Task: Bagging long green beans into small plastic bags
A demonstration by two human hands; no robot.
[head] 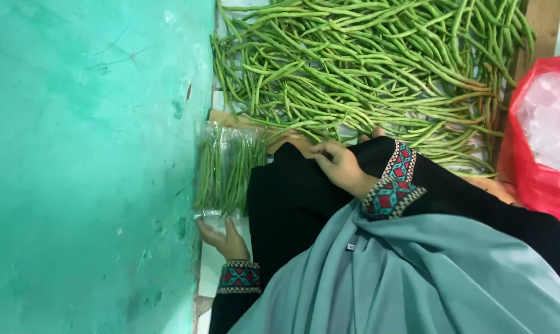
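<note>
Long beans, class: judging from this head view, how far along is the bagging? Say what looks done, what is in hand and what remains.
Done: one clear plastic bag already holds a bundle of long beans, lying beside the green wall. In hand: the left hand touches that bag's end, while the right hand rests at the edge of the loose pile. Left: the large pile of long beans is unbagged.

Scuffed turquoise wall (88, 167) at left
</note>
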